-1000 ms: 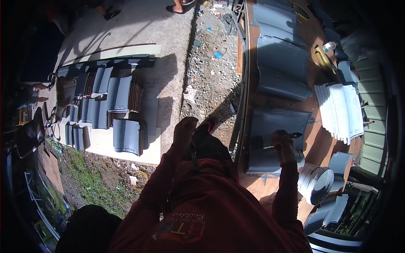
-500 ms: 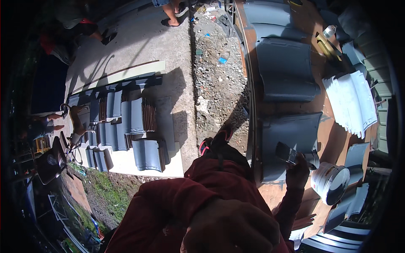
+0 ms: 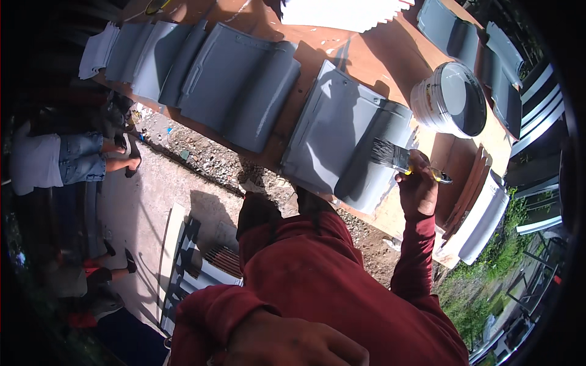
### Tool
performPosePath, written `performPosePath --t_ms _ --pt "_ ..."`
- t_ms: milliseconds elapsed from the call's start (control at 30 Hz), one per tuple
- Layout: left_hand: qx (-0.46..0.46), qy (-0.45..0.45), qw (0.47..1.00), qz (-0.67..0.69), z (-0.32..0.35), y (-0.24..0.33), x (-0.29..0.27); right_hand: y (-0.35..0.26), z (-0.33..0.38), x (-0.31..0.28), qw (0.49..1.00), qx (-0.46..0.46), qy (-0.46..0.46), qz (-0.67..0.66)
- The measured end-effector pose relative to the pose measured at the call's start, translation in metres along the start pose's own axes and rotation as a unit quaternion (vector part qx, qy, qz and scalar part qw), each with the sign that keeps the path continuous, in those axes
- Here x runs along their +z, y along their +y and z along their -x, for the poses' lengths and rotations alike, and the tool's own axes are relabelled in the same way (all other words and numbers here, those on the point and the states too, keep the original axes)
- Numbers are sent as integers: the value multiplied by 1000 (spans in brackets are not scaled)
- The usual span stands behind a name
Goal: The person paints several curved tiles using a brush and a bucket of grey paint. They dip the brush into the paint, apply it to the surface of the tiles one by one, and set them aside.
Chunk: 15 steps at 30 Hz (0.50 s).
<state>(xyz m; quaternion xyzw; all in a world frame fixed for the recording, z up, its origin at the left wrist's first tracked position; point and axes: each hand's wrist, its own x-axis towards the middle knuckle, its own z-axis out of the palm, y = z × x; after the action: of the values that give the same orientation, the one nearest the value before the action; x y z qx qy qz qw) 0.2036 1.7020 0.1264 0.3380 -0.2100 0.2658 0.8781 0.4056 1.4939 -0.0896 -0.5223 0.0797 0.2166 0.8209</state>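
Note:
My right hand point(image 3: 419, 186) is closed round the handle of a paintbrush point(image 3: 390, 155). The dark, wide bristles lie over the curved ridge of a grey roof tile point(image 3: 326, 137) on the table; whether they touch it I cannot tell. Grey colour on the tile looks wet and shiny in places. Beyond that hand stands a white bucket point(image 3: 430, 100) with dark grey paint inside. Close in front of my chest, at the lower edge, is my left hand point(image 3: 296, 341), its fingers curled and partly cut off. What it holds, if anything, stays hidden.
Another grey tile point(image 3: 238, 91) lies to the left on the wooden table point(image 3: 390, 79), with several more beyond it. Stacked brown-edged tiles point(image 3: 473, 201) stand at the table's right end. Bystanders' legs point(image 3: 119, 165) show at left. Gravel and tile stacks point(image 3: 223, 262) lie below.
My view has turned toward the table, so the tiles and bucket now sit higher in the picture. The brush stays in my right hand, now over the tile's curved ridge.

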Motion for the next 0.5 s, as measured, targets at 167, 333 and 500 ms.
performPosePath --t_ms 167,333,500 --pt "-180 -106 970 122 -31 15 -37 14 53 -32 977 -67 203 -7" --pt "-323 -338 857 218 -39 36 -117 82 147 -12 870 -176 460 -4" --pt "-546 -207 807 -88 25 36 -224 207 208 1 784 -255 524 -214"
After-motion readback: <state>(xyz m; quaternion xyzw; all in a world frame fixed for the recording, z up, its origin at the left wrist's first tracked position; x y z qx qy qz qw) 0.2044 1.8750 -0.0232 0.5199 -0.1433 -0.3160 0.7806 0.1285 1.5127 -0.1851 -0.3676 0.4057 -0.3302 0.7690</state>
